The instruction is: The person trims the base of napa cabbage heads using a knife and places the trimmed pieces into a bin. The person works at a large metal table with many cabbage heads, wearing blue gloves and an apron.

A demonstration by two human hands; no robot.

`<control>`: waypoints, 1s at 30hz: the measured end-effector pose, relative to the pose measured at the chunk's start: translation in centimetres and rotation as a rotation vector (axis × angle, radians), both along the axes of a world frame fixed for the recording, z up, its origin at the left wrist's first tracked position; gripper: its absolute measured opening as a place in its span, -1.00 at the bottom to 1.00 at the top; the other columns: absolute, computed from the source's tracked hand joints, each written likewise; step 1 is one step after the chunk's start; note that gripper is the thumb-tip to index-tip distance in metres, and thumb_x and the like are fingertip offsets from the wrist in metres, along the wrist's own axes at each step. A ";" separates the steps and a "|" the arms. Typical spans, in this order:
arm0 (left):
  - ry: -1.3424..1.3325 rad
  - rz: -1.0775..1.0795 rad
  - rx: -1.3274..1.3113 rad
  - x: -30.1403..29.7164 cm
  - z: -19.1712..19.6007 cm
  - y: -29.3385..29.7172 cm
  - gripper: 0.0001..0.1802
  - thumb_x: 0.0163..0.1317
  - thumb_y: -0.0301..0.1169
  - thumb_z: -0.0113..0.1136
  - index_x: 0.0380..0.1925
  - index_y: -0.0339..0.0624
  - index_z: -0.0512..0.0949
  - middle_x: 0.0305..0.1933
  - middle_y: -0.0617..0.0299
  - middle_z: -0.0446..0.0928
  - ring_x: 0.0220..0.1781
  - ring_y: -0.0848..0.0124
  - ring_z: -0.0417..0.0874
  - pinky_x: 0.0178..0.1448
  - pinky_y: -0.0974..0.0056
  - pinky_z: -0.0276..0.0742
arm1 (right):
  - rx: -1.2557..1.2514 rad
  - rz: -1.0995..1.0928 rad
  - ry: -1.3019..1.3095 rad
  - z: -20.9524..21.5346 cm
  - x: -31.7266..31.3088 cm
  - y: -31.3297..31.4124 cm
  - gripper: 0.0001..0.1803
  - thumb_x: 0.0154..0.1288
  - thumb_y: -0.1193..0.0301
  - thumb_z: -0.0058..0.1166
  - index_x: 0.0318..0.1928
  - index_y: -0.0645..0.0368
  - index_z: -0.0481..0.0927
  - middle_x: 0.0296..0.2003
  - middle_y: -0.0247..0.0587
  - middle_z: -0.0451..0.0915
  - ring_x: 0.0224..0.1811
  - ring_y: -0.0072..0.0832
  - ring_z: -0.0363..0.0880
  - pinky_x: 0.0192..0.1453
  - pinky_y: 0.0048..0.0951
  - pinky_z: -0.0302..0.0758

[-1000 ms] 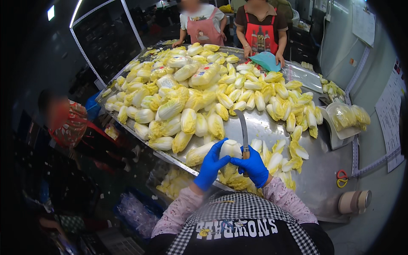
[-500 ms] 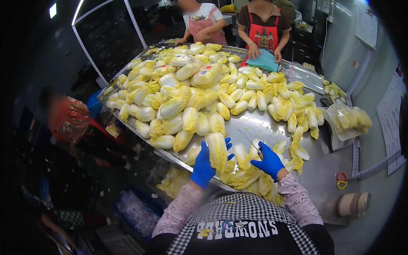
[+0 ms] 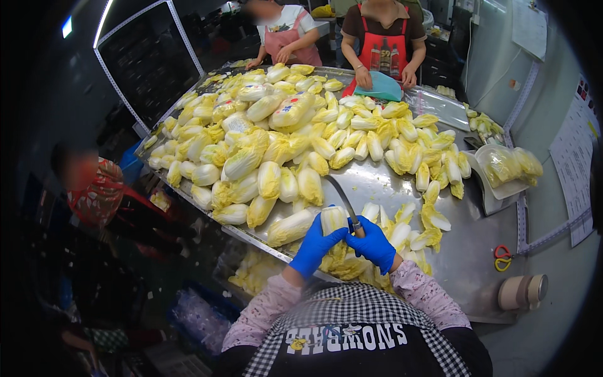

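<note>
My left hand (image 3: 317, 246), in a blue glove, is wrapped round a napa cabbage (image 3: 334, 221) with its white end pointing away from me. My right hand (image 3: 375, 245), gloved in the same blue, grips a curved knife by its wooden handle (image 3: 358, 230). The dark knife blade (image 3: 343, 196) arcs up and to the left, past the cabbage's white end. Both hands meet at the cabbage, the right thumb close against it. Loose cabbage leaves (image 3: 402, 234) lie just beyond and right of my hands. A long napa cabbage (image 3: 293, 227) rests left of them.
A big heap of napa cabbages (image 3: 245, 154) covers the left and far metal table (image 3: 465, 264). Red-and-yellow scissors (image 3: 502, 258) and a tape roll (image 3: 522, 293) lie at right, near a scale with bagged cabbage (image 3: 502, 173). Two people stand across; another person (image 3: 94, 188) is at left.
The cabbage in my left hand has turned so its white end faces away. My right hand has come left to it, bringing the knife alongside. The view has shifted slightly.
</note>
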State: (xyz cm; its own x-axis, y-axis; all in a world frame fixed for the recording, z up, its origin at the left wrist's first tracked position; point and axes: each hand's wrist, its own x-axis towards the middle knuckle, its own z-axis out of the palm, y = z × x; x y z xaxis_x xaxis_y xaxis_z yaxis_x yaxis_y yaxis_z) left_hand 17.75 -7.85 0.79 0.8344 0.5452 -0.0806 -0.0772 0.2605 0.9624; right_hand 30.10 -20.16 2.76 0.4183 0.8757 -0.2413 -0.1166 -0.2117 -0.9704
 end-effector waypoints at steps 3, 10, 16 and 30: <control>0.053 -0.085 -0.032 -1.2 1.1 1.0 -0.33 0.15 -0.36 0.28 0.23 -0.29 0.25 0.11 0.15 0.43 0.11 0.39 0.48 0.17 0.31 0.42 | -0.014 0.060 -0.100 0.8 -0.1 -0.3 -0.58 0.19 0.29 0.18 0.02 0.15 0.42 -0.47 -0.34 0.50 -0.56 -0.65 0.47 -0.54 -0.61 0.44; -0.144 -0.174 -0.531 -3.6 0.4 2.9 -0.40 0.31 -0.21 0.01 0.27 -0.27 0.19 0.13 -0.06 0.42 0.11 0.16 0.51 0.17 0.12 0.47 | -0.071 0.060 -0.106 0.4 2.5 -1.8 -0.54 0.18 0.29 0.16 0.06 0.17 0.41 -0.46 -0.31 0.51 -0.56 -0.61 0.50 -0.53 -0.56 0.45; -0.246 -0.247 -0.657 -2.5 -1.2 3.1 -0.31 0.34 -0.02 -0.09 0.31 -0.24 0.13 0.23 -0.07 0.33 0.19 0.13 0.45 0.19 0.02 0.44 | -0.050 -0.051 -0.594 -3.2 4.2 -3.2 -0.61 0.17 0.26 0.22 -0.04 0.19 0.54 -0.41 -0.32 0.57 -0.56 -0.66 0.47 -0.52 -0.58 0.41; 0.020 -0.047 -0.155 -0.8 -0.5 0.5 -0.39 0.20 -0.25 0.25 0.18 -0.24 0.29 0.01 0.15 0.47 0.03 0.38 0.51 0.06 0.30 0.49 | -0.024 0.082 -0.117 1.4 0.1 0.4 -0.45 0.13 0.27 0.26 0.09 0.16 0.37 -0.21 -0.24 0.52 -0.45 -0.56 0.50 -0.47 -0.58 0.45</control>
State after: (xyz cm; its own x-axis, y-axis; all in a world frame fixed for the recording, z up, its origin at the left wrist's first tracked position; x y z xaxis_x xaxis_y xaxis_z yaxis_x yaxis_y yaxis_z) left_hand 16.92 -7.30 0.32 0.8563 0.4851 -0.1776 -0.0426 0.4089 0.9116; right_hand 30.21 -19.76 4.15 0.3717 0.9029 -0.2160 0.0160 -0.2389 -0.9709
